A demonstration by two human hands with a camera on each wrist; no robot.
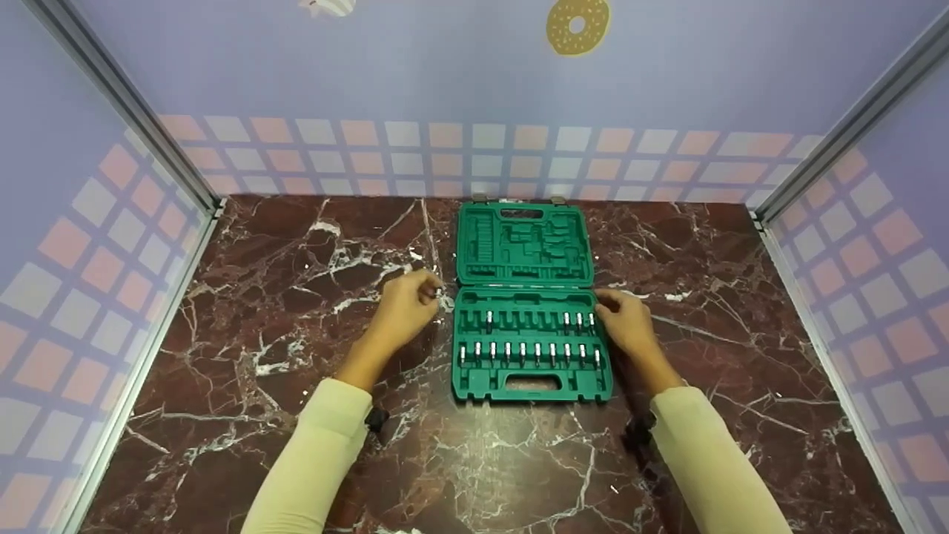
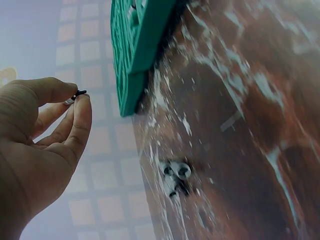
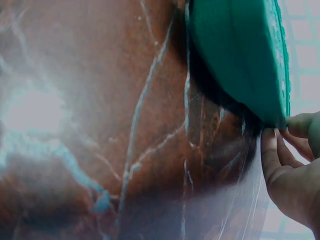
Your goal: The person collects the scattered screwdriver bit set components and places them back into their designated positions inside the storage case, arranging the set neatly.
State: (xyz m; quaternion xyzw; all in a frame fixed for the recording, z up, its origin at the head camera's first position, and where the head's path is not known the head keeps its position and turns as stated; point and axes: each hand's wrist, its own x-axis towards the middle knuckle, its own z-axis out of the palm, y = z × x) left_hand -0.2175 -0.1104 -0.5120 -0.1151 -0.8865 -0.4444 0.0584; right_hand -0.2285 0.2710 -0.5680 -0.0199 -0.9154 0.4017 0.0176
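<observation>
An open green tool case (image 1: 530, 382) lies on the table, its lid leaning back. Silver bit sockets (image 1: 537, 354) fill the front row of its base; a few stand in the row behind. My left hand (image 1: 405, 304) hovers left of the case, pinching a small silver-and-black bit socket (image 2: 75, 96) between thumb and fingertips. Below it, several loose silver sockets (image 2: 176, 177) lie on the table in the left wrist view. With thumb at the rim and fingers against the side, my right hand (image 1: 625, 320) holds the case's right edge.
The dark red marble-patterned table (image 1: 741, 356) runs back to a purple wall (image 1: 296, 67) with pink and white squares. Similar panels close in both sides. The case lid (image 1: 485, 274) has empty moulded slots.
</observation>
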